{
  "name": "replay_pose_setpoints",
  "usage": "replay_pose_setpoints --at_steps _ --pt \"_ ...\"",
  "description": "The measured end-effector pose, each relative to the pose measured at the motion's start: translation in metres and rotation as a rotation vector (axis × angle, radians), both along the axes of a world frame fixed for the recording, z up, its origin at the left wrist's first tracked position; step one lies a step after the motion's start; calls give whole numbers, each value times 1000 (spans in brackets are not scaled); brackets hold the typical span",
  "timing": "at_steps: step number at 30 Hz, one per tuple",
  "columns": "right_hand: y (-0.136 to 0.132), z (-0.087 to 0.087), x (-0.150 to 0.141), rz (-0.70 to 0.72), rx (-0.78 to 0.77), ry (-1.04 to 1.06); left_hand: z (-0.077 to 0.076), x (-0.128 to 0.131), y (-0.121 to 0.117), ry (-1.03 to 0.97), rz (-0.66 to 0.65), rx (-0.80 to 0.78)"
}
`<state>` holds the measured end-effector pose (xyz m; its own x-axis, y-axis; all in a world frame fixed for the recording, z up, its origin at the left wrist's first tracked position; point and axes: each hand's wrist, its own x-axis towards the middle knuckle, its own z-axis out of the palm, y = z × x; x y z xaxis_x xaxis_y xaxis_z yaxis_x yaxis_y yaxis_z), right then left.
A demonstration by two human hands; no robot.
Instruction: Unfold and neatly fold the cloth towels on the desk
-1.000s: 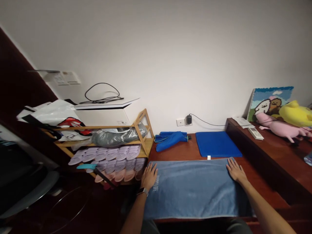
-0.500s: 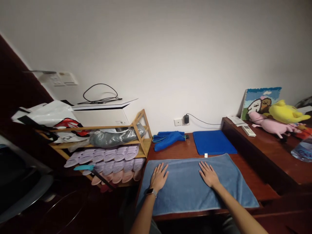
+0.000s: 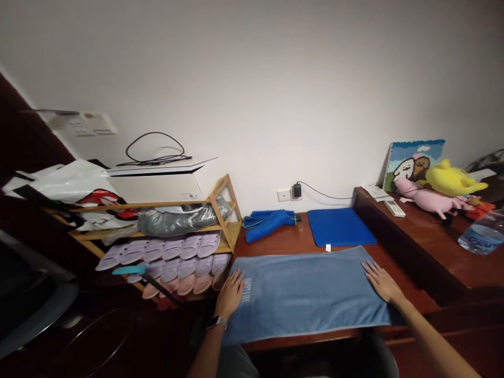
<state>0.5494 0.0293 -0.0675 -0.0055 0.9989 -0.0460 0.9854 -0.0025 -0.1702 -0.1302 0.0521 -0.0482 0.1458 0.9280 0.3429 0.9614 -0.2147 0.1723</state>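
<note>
A grey-blue towel lies spread flat on the dark wooden table. My left hand rests flat with fingers stretched out on the towel's left end, a watch on the wrist. My right hand lies flat and open on the towel's right end. Neither hand holds anything.
Behind the towel lie a folded bright blue cloth and a bunched blue cloth. A wooden rack with several slippers stands left. A raised ledge at right carries plush toys, a remote and a water bottle.
Both hands slid inward to the towel's middle half a second ago, then outward again to its left and right ends. The view has drifted slightly.
</note>
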Motion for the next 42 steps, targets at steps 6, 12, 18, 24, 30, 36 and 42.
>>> replay_pose_setpoints --at_steps 6,12,18,24,30,36,42 --pt "8 17 -3 -14 -44 -4 30 20 -2 34 53 27" --pt "-33 -4 -29 -75 155 -62 14 12 -53 69 -24 55" --pt "-56 -26 -32 -117 104 -73 -10 4 -79 72 61 -12" --pt "-46 -24 -3 -142 84 -38 -8 4 -80 47 75 -16" --pt "-67 -46 17 -218 122 -15 -10 6 -86 25 66 30" --pt "-83 -46 13 -224 109 -137 -8 17 -91 42 27 5" --pt "-65 -16 8 -284 24 -156 -3 21 -89 48 67 2"
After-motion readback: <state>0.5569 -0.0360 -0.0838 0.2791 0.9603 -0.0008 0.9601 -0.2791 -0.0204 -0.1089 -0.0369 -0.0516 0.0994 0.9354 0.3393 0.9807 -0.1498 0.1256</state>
